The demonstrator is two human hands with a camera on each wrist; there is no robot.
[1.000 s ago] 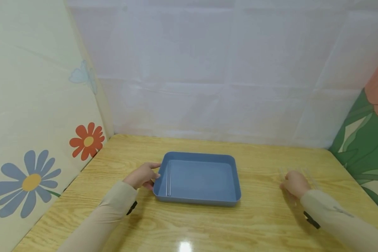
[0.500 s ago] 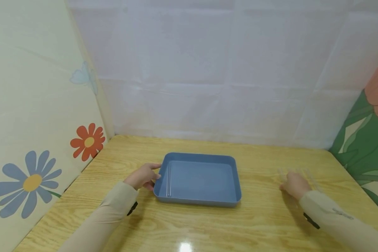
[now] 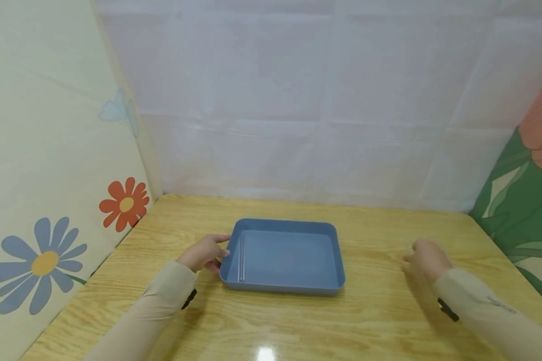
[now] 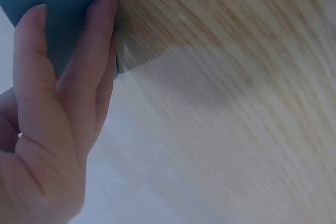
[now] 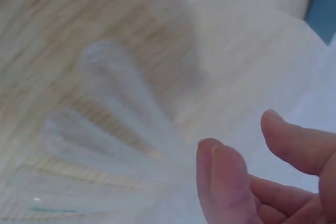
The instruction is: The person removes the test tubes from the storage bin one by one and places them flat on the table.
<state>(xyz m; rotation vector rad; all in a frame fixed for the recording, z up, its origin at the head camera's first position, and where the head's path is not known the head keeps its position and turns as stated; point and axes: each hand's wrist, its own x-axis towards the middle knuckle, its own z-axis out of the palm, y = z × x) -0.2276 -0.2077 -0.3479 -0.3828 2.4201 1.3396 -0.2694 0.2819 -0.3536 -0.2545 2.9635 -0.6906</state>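
Observation:
A shallow blue tray [image 3: 289, 258] sits mid-table, with a slim clear tube [image 3: 241, 258] lying along its left side. My left hand [image 3: 204, 254] rests at the tray's left wall. In the left wrist view its fairly straight fingers [image 4: 79, 66] lie against the blue wall. To the right of the tray, my right hand [image 3: 426, 258] is low over the table, thumb and fingertips apart with nothing seen between them. Round-ended clear tubes [image 5: 123, 80] fan out beside those fingers in the right wrist view, blurred; their other ends are hidden or unclear.
The wood-grain table [image 3: 307, 331] spreads around the tray. A white sheet [image 3: 325, 100] hangs behind it. Flower-printed panels stand at left [image 3: 49, 150] and right [image 3: 533, 200]. A corner of the blue tray shows in the right wrist view.
My right hand shifts slightly right and its pose turns a little. The clear tubes beside it, faintly visible before, are hard to make out now in the head view. Left hand and tray stay put.

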